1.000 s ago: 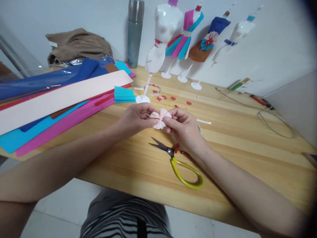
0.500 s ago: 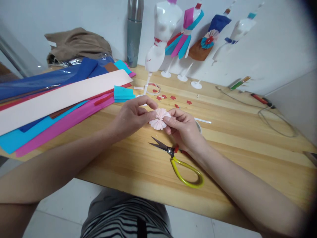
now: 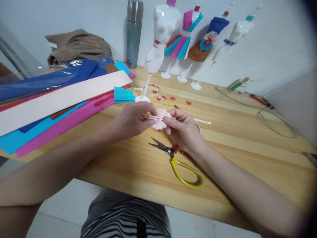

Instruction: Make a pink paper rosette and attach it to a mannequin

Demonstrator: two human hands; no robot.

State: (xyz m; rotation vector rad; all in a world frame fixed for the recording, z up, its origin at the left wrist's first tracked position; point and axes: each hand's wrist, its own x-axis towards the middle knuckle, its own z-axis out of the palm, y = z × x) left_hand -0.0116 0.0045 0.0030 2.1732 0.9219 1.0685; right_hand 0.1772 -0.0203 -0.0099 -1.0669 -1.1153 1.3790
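Observation:
A small pale pink pleated paper rosette (image 3: 160,118) is held above the wooden table (image 3: 237,142) between both hands. My left hand (image 3: 133,119) pinches its left edge with thumb and fingers closed. My right hand (image 3: 183,127) grips its right side, fingers curled. Just below the hands lie scissors (image 3: 180,160) with yellow-green handles, blades pointing left. A white mini mannequin (image 3: 158,43) stands right behind the hands.
Long sheets of coloured paper (image 3: 54,99) cover the table's left side. Three more mannequins in paper dresses (image 3: 195,36) and a steel flask (image 3: 134,33) stand along the wall. Red paper flowers (image 3: 170,98) lie scattered; a cable (image 3: 274,122) loops at right. Brown cloth (image 3: 76,44) sits far left.
My left fingers have shifted along the rosette's left edge, opening and closing on it again. The rosette and my right hand have stayed almost where they were.

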